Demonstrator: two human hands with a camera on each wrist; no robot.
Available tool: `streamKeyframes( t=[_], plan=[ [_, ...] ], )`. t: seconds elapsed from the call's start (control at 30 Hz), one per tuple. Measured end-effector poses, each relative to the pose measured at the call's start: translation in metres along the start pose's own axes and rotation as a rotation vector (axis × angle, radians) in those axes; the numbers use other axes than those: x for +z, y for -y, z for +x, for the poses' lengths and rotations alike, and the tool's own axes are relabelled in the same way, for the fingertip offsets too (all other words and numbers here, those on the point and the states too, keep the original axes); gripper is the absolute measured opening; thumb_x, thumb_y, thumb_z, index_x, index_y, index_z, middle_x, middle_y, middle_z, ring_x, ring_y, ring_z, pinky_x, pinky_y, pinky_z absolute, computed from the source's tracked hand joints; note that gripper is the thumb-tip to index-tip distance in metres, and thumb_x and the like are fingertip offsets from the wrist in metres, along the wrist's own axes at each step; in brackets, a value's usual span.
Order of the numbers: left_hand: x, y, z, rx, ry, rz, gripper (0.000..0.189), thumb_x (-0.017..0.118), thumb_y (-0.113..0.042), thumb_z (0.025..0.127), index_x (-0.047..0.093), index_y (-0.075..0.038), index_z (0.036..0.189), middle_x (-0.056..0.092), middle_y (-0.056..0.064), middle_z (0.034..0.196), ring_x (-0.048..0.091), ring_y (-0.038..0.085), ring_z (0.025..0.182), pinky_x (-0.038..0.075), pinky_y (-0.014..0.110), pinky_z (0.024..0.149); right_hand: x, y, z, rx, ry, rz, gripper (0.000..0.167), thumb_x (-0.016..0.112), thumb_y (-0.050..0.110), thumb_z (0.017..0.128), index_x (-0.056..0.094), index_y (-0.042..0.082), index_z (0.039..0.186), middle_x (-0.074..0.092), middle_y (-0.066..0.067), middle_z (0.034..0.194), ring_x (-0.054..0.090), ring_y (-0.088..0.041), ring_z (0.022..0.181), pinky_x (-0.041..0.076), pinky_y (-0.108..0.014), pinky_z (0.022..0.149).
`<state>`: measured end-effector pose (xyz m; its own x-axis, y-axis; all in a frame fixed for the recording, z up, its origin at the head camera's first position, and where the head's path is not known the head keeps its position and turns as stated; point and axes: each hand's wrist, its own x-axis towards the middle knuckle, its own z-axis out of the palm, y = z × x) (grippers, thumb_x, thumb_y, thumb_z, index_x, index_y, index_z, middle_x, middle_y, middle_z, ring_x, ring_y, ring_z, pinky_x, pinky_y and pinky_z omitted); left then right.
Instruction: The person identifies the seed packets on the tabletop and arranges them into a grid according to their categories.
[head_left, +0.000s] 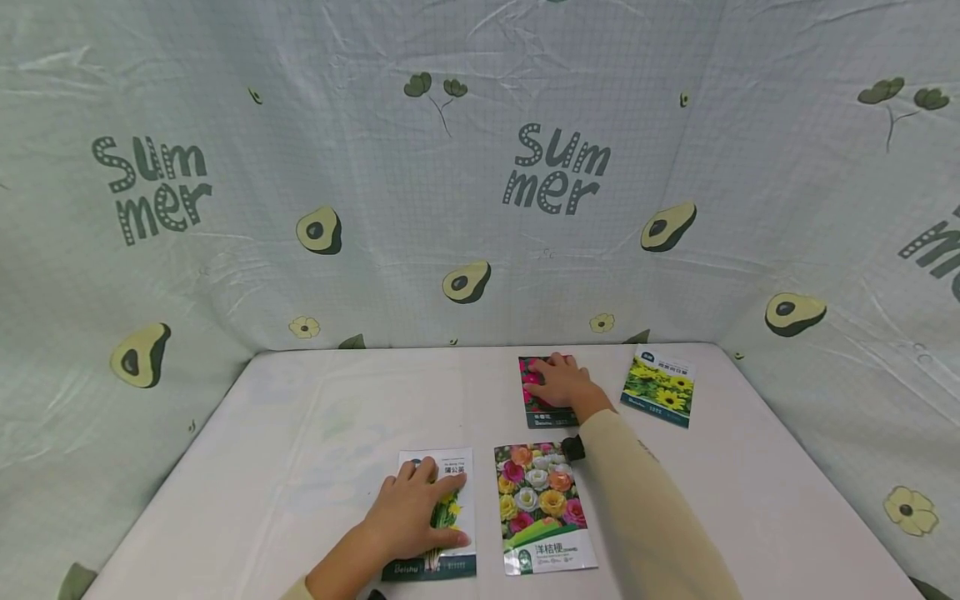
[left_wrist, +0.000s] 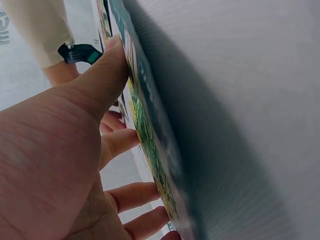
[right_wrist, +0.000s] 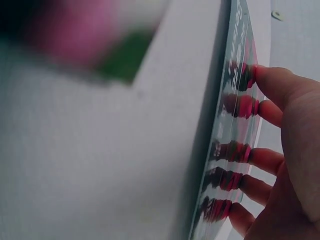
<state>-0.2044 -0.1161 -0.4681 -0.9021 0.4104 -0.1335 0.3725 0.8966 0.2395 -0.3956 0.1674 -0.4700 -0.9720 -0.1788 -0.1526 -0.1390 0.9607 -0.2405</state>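
Seed packets [head_left: 546, 508]: four. Left hand [head_left: 411, 508], right hand [head_left: 561, 382] each flat, fingers spread, on one.

- The pink-flower seed packet [right_wrist: 235, 130] is a glossy film; it mirrors the fingertips [right_wrist: 262, 80] of the right hand [head_left: 561, 382] that lie on it.
- The seed packet with yellow flowers [left_wrist: 150, 135] under the left hand [head_left: 411, 510] has a smooth, printed, slightly shiny face.
- The large rose-print packet [head_left: 542, 507] looks like glossy plastic, with light glare on its lower white band.
- The sunflower packet [head_left: 660, 387] shows a smooth printed finish.
- The counter [head_left: 315, 433] is matt, off-white and smooth.
- The backdrop [head_left: 480, 167] is thin printed cloth, creased and wrinkled, with a faint grid pattern.
- The sleeve [head_left: 637, 500] is soft, matt, cream fabric.
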Motion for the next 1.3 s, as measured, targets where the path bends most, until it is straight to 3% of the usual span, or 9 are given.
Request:
streamKeyframes(
  t=[0.73,1.3],
  plan=[
    [-0.003,-0.001,-0.001,0.009,-0.013,-0.001,0.083,0.078,-0.072,0.072,0.06,-0.033,0.143,0.051,0.004,0.112,0.043,0.024,0.098,0.036,0.042,0.075,0.001,0.017,0.0,-0.03,-0.002,0.014,0.062,0.053,0.054,0.103,0.044,0.024,0.156,0.036,-0.017,0.158,0.029,-0.043,0.146,0.026,-0.064,0.117],
    [-0.002,-0.002,-0.001,0.007,-0.011,-0.003,0.083,0.078,-0.072,0.072,0.06,-0.033,0.143,0.051,0.004,0.112,0.043,0.024,0.099,0.036,0.042,0.075,0.003,0.028,0.002,0.0,0.008,0.002,0.064,0.054,0.056,0.102,0.042,0.025,0.157,0.035,-0.016,0.16,0.028,-0.042,0.149,0.025,-0.062,0.119]
  ],
)
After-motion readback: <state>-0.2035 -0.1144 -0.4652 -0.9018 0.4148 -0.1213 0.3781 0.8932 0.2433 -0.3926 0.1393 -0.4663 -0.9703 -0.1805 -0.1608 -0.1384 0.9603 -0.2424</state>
